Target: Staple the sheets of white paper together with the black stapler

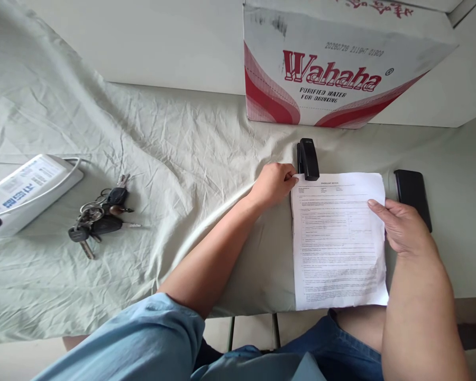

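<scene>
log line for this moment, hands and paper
left hand: pinching top-left corner of paper sheets | stapler: over that corner | right hand: holding right edge | phone: beside sheets

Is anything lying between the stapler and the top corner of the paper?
Nothing visible: the stapler sits right at the top left corner of the paper, where the left hand touches; the right hand holds the right edge.
</scene>
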A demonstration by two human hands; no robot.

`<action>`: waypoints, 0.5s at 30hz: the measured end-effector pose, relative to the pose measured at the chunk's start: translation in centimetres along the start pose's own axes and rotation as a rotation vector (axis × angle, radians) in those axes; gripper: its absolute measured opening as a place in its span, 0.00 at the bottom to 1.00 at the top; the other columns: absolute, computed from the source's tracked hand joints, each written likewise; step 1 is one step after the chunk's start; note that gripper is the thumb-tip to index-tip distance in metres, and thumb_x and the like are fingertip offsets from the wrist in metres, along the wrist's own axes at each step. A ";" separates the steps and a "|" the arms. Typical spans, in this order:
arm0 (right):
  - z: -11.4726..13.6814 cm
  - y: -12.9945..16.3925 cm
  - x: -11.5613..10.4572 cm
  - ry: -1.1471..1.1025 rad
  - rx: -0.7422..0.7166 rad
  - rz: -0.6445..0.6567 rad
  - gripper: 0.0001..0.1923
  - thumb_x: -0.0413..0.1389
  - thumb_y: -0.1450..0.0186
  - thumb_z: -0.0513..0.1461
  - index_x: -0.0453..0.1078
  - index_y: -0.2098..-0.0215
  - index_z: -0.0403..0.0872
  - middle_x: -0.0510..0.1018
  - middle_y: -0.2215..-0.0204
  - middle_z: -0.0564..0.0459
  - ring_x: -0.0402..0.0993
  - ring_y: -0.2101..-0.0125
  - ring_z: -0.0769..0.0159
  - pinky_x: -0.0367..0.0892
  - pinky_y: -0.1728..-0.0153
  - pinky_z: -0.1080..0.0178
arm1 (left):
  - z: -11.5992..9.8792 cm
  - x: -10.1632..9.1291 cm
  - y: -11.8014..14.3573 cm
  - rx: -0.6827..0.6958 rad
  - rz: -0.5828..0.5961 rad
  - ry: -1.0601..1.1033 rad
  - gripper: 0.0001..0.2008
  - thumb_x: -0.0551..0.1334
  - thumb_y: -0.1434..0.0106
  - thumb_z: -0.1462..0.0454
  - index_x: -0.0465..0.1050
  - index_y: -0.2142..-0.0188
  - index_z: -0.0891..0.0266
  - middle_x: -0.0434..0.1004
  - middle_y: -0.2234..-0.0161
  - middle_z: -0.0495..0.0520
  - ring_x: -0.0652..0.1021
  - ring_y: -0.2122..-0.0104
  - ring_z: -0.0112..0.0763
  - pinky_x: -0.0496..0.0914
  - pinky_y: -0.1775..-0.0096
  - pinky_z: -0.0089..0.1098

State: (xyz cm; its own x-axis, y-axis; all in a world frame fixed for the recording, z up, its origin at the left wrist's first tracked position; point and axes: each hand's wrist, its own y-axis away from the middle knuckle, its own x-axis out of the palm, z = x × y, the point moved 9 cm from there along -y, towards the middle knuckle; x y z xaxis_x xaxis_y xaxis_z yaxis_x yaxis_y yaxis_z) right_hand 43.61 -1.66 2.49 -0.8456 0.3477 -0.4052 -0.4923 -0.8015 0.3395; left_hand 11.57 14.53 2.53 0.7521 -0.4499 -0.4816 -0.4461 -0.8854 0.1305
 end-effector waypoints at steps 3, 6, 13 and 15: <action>-0.2 -0.1 -0.1 -0.029 0.010 -0.035 0.22 0.83 0.44 0.57 0.86 0.67 0.53 0.91 0.65 0.52 0.88 0.58 0.53 0.83 0.47 0.53 | 0.1 0.1 0.0 -0.007 0.012 0.054 0.11 0.68 0.30 0.70 0.77 0.70 0.58 0.78 0.75 0.45 0.74 0.72 0.31 0.70 0.57 0.37; -0.3 -0.4 -0.1 -0.045 0.001 -0.054 0.27 0.85 0.49 0.60 0.85 0.68 0.51 0.90 0.66 0.54 0.83 0.65 0.59 0.82 0.56 0.56 | 0.1 0.1 0.0 -0.007 0.012 0.071 0.11 0.68 0.31 0.71 0.76 0.70 0.58 0.77 0.76 0.44 0.74 0.72 0.30 0.69 0.58 0.36; -0.1 -0.7 -0.4 -0.126 -0.041 -0.129 0.34 0.88 0.59 0.61 0.82 0.71 0.50 0.87 0.70 0.58 0.77 0.70 0.67 0.76 0.66 0.64 | 0.1 0.4 0.1 0.004 0.020 0.077 0.08 0.68 0.30 0.74 0.84 0.58 0.62 0.81 0.70 0.46 0.77 0.69 0.29 0.71 0.57 0.34; 0.0 -0.7 -0.4 -0.149 -0.040 -0.141 0.36 0.88 0.62 0.62 0.82 0.72 0.50 0.88 0.70 0.57 0.78 0.70 0.68 0.76 0.66 0.65 | 0.2 0.3 0.0 0.054 -0.010 0.104 0.22 0.64 0.31 0.76 0.86 0.42 0.63 0.84 0.65 0.47 0.79 0.67 0.29 0.75 0.55 0.33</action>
State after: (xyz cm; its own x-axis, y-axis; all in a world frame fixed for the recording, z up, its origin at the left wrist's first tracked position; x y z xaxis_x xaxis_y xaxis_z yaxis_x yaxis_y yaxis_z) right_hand 44.25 -1.26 2.41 -0.7913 0.5238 -0.3155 -0.6021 -0.7574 0.2526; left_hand 11.71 14.37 2.19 0.8015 -0.4533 -0.3902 -0.4618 -0.8835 0.0778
